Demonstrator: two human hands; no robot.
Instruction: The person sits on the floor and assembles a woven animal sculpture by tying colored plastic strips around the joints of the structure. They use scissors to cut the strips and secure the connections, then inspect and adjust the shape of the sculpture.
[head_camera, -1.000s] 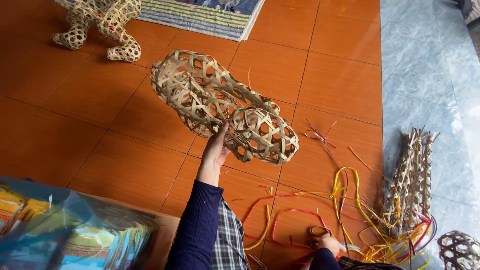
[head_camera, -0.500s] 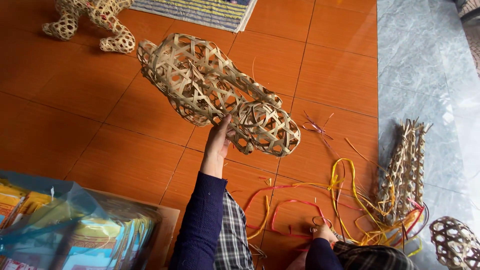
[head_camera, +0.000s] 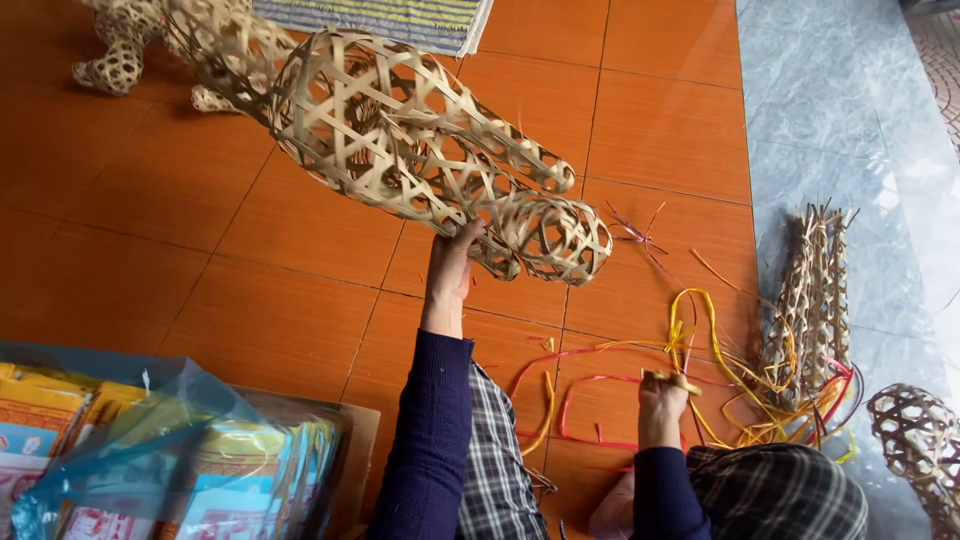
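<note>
Our left hand (head_camera: 452, 268) grips the underside of a woven bamboo frame (head_camera: 420, 150), lifted over the orange tiled floor (head_camera: 250, 300) toward eleven o'clock. At five o'clock, our right hand (head_camera: 662, 400) pinches yellow strips (head_camera: 700, 330).

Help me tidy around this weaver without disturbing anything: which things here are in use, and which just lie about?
In use:
left hand gripping the woven bamboo frame
right hand pinching yellow strips

Lying about:
second woven figure
bundle of woven sticks
plastic-wrapped packets
striped mat
</note>
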